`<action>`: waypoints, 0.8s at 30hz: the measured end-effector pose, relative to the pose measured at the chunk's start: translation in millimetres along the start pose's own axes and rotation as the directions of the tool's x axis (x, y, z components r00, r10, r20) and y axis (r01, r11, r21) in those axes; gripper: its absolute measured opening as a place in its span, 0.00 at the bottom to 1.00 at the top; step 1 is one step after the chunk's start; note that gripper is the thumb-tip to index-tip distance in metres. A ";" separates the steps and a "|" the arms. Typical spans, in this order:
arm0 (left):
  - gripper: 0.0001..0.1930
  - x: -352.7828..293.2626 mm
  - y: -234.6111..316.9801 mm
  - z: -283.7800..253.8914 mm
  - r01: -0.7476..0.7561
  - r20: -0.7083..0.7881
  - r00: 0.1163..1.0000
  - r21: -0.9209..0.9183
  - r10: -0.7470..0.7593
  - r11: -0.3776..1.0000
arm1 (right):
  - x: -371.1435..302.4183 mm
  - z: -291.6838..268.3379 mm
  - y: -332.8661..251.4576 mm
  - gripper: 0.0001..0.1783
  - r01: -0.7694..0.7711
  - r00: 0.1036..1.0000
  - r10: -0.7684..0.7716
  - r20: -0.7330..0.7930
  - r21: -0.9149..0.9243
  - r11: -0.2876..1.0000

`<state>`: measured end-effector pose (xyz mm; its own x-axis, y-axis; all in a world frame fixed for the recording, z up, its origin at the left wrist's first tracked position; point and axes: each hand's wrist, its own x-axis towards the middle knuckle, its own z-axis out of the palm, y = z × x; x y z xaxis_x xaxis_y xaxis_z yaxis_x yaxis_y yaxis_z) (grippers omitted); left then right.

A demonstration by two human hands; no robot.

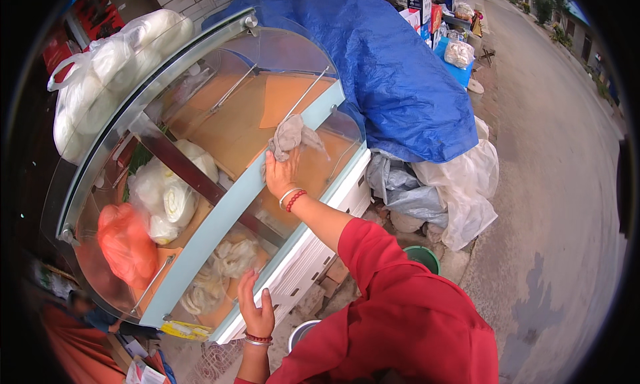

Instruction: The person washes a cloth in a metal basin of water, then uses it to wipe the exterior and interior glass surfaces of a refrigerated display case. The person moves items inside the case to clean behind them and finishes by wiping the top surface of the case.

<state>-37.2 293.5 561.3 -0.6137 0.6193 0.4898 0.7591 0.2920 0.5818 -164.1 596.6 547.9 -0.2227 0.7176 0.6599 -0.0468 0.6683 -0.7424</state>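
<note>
A curved glass display case (230,214) with a pale blue-green frame stands before me. My right hand (282,173), with a red bead bracelet and a bangle at its wrist, presses a crumpled greyish cloth (291,136) against the glass beside the frame. Its fingertips are partly hidden by the cloth. Lower down, my left hand (256,312) is raised by the near glass, empty, with fingers apart; I cannot tell whether it touches the pane. Behind the glass lie a red plastic bag (127,244), white bags (170,191) and pale, bundled food (233,256).
Stuffed white plastic bags (113,71) rest on top of the case. A blue tarpaulin (400,77) covers something beyond it, with pale plastic sheeting (467,181) beneath. A green bucket (423,257) and a pale basin (302,332) stand near me. A road (553,184) runs along the right.
</note>
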 end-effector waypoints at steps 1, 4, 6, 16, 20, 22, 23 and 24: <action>0.17 -10.7 -2.4 -5.7 0.011 -0.011 1.000 0.008 -0.011 1.000 | -20.8 6.3 -15.0 0.29 0.091 0.995 -0.090 0.050 -0.023 0.996; 0.17 -42.9 -12.1 -22.4 0.175 -0.087 0.979 -0.081 -0.182 0.981 | -78.5 20.9 -58.7 0.28 0.037 0.815 -0.125 0.566 0.164 0.986; 0.17 -61.5 -16.8 -37.0 0.227 -0.126 0.964 -0.077 -0.236 0.971 | -101.6 33.3 -90.4 0.29 0.562 0.700 -0.586 0.408 0.192 0.805; 0.19 -150.2 -31.2 -82.3 0.399 -0.277 0.864 -0.130 -0.420 0.908 | -229.6 88.5 -194.6 0.27 0.092 0.196 -0.869 0.455 0.873 0.478; 0.18 -156.8 -26.1 -85.8 0.379 -0.314 0.864 -0.111 -0.394 0.919 | -202.2 81.3 -204.3 0.19 0.884 -0.098 -0.995 0.021 0.462 -0.077; 0.17 -157.8 -25.9 -81.8 0.354 -0.280 0.887 -0.100 -0.368 0.930 | -179.4 68.7 -186.8 0.15 0.860 -0.218 -0.954 0.205 0.502 -0.088; 0.17 -155.6 -24.9 -80.3 0.351 -0.258 0.896 -0.089 -0.362 0.932 | -167.7 62.1 -174.2 0.11 0.821 -0.336 -0.869 0.364 0.565 -0.081; 0.18 -156.4 -27.5 -78.9 0.356 -0.241 0.897 -0.107 -0.371 0.929 | -155.8 52.4 -161.9 0.04 0.852 -0.251 -0.940 0.229 0.513 -0.102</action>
<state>20.8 131.1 519.9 -0.8844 0.2710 0.3800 0.4634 0.4134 0.7838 -172.8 366.4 559.2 -0.1234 -0.8535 0.5063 -0.6848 0.4425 0.5790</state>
